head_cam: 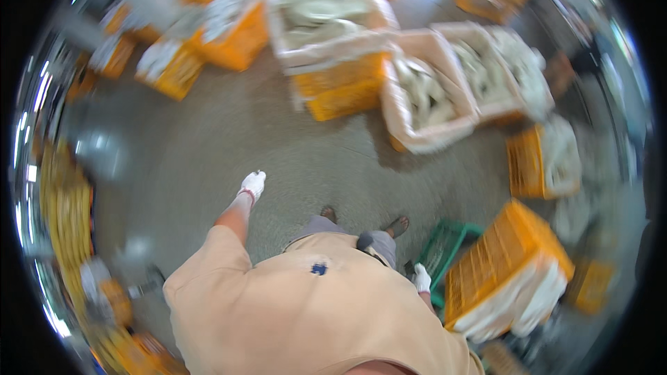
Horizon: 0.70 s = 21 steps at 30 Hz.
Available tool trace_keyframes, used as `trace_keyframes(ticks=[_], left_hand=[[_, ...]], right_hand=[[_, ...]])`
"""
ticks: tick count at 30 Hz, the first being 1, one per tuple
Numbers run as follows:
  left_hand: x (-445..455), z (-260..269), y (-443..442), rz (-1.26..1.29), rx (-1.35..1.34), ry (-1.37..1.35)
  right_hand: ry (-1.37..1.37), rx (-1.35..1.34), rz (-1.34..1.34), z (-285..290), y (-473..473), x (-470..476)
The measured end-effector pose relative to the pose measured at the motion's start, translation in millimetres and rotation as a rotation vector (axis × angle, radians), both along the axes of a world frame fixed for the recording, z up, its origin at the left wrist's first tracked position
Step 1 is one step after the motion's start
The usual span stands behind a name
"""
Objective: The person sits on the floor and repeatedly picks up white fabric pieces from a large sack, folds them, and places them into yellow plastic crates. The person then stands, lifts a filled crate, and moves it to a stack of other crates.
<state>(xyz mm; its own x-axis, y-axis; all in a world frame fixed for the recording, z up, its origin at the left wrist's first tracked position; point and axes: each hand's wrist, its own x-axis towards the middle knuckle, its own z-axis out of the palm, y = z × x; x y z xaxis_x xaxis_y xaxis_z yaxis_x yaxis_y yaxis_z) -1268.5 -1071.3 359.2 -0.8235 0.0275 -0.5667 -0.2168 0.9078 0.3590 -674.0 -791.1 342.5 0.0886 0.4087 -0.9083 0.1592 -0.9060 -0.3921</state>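
Observation:
My left hand [254,183], in a white knit glove, hangs over the concrete floor [182,151] at the end of my outstretched arm. Its fingers look curled, but blur hides whether they hold anything. My right hand [422,278], also white-gloved, is low at my side by a green plastic crate or frame [440,255]. A small dark thing [409,267] shows beside its fingers; I cannot tell whether the hand grips it. Ahead, a lined yellow crate [338,88] holds pale green-white pieces [328,8]. To its right, another lined crate [430,140] contains similar long pieces.
Close on my right stands a large yellow crate [495,265] with white material at its side. Further yellow crates [523,164] line the right. More filled crates [232,36] sit at the upper left. Yellow stacked items [68,208] run along the left edge.

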Motion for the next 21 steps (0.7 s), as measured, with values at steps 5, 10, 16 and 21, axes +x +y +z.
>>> trace_keyframes(ticks=[5, 10, 16, 21], left_hand=[[21.0, -6.2, -125.6, 0.256, -0.056, 0.084], [126.2, -23.8, -141.8, 0.455, 0.008, -0.267], [175.0, -37.3, -116.0, -0.102, 0.106, -0.341], [109.0, -59.7, -140.9, 0.67, 0.412, -0.495]], right_hand=[[-0.008, -0.071, 0.243, 10.2, 63.5, -84.0], [0.019, -0.145, 0.458, -22.8, 145.5, -177.0], [0.314, -0.3, 0.834, -62.8, 216.3, -352.8], [0.528, -0.067, 0.983, -39.9, 159.4, -540.6]])
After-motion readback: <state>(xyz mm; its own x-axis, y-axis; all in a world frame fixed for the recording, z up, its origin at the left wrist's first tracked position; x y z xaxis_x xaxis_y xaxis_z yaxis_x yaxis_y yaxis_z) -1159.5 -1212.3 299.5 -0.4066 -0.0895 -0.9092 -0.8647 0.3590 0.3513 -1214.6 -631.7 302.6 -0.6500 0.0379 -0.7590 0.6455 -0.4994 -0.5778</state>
